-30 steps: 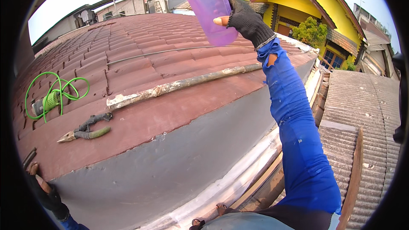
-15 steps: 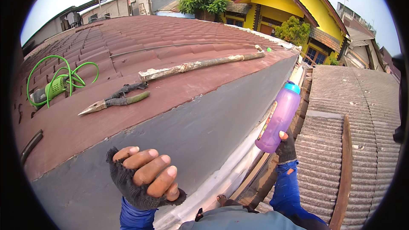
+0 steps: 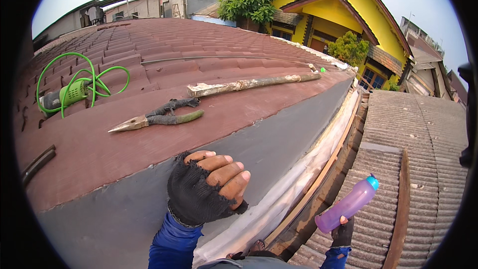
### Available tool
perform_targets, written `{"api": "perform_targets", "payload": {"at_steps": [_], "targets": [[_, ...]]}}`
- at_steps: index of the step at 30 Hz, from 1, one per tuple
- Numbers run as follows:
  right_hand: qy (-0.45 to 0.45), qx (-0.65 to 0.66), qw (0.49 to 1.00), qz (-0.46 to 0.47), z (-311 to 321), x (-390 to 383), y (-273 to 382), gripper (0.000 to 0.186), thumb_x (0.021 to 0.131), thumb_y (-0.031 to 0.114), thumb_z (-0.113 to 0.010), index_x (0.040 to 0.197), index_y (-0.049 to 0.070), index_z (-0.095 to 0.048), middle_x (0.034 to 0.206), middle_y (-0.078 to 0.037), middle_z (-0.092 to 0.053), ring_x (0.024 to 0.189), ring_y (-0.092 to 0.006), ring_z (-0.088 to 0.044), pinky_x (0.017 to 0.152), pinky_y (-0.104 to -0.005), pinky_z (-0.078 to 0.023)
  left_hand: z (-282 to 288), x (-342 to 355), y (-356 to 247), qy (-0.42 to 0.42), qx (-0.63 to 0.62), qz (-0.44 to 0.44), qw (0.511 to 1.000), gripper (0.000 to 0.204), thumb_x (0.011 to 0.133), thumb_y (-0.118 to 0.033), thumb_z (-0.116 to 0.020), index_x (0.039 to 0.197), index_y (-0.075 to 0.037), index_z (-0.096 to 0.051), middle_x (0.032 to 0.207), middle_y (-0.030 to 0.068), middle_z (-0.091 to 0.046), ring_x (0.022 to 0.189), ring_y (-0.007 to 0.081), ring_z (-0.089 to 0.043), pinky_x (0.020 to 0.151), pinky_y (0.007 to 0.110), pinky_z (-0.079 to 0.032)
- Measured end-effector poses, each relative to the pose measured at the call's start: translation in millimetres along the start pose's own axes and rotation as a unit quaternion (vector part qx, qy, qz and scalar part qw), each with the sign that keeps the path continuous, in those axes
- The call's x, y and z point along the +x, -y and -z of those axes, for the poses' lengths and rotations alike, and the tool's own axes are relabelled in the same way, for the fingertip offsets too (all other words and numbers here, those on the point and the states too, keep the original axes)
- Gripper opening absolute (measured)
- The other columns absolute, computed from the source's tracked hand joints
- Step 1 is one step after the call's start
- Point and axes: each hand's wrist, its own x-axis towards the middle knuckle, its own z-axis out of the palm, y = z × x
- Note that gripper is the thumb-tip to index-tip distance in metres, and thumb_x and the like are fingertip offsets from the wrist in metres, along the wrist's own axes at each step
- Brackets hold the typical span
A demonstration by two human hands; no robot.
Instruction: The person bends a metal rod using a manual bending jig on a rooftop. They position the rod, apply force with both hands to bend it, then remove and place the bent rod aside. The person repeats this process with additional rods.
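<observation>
A purple translucent bottle (image 3: pixel 346 206) with a turquoise cap slants up to the right, its cap on. My right hand (image 3: pixel 342 231), in a black fingerless glove, grips it near the base, thumb on its side. The bottle is over the corrugated roof sheets. My left hand (image 3: pixel 206 189) wears a frayed black fingerless glove, fingers curled toward the palm in front of the grey wall (image 3: pixel 239 144). Nothing sticks out of it; the palm is hidden. Beyond it, pliers (image 3: pixel 154 117) with tape-wrapped handles lie on the reddish roof edge, handles apart.
A green power tool (image 3: pixel 72 92) with a looped green cord rests on the roof tiles (image 3: pixel 199 40). Behind the pliers lies a worn, white-stained pole (image 3: pixel 254 83). Grey corrugated sheets (image 3: pixel 398 119) spread to the right with a wooden plank (image 3: pixel 401 209). Dark strips (image 3: pixel 39 164) lie at far left.
My right hand has lowered the bottle and brought it to the right, tilting it more. My left hand has shifted right and slightly up, its fingers still curled. The view has moved slightly.
</observation>
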Motion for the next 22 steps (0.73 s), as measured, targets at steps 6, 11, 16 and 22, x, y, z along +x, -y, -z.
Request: {"api": "perform_targets", "payload": {"at_steps": [6, 11, 16, 22], "targets": [[0.039, -0.025, 0.999, 0.002, 6.6, 23.6, -4.5, 0.083, 0.067, 0.020, -0.088, 0.136, 0.004, -0.044, 0.121, -0.014, -0.060, 0.108, -0.0294, -0.062, 0.092, -0.0435, -0.055, -3.5, 0.7, -5.2, -0.015, 0.018, 0.015, 1.000, 0.033, 0.073, -0.017, -0.069, 0.105, -0.022, -0.063, 0.100, -0.0025, -0.067, 0.096, 0.0195, -0.065, 0.089, 0.044, -0.050], [0.060, -0.052, 0.997, -0.019, 11.7, 36.6, -4.9, 0.078, 0.068, 0.008, -0.079, 0.138, 0.004, -0.044, 0.120, -0.012, -0.060, 0.108, -0.0280, -0.062, 0.094, -0.0422, -0.053, -12.0, 14.4, -16.6, -0.064, 0.025, 0.047, 0.996, 0.022, 0.081, -0.026, -0.065, 0.102, -0.020, -0.062, 0.099, 0.0001, -0.067, 0.095, 0.0223, -0.065, 0.088, 0.045, -0.049], [0.077, -0.146, 0.985, -0.052, -11.5, 42.9, -10.8, 0.086, 0.064, 0.002, -0.078, 0.142, 0.004, -0.041, 0.127, -0.011, -0.058, 0.118, -0.0266, -0.058, 0.102, -0.0410, -0.048, -82.8, 43.4, -32.4, -0.025, -0.149, -0.006, 0.988, 0.022, 0.082, -0.024, -0.070, 0.102, -0.014, -0.068, 0.093, 0.0041, -0.070, 0.086, 0.0251, -0.068, 0.082, 0.044, -0.052], [0.212, -0.208, 0.955, 0.006, -70.9, 48.9, 0.8, 0.092, 0.072, 0.006, -0.079, 0.150, 0.008, -0.031, 0.139, -0.011, -0.050, 0.128, -0.0256, -0.051, 0.109, -0.0424, -0.043, -149.3, 31.3, -10.1, 0.146, -0.281, 0.015, 0.948, 0.025, 0.076, -0.017, -0.076, 0.100, -0.010, -0.075, 0.092, 0.0095, -0.075, 0.083, 0.0277, -0.071, 0.080, 0.043, -0.054]]}}
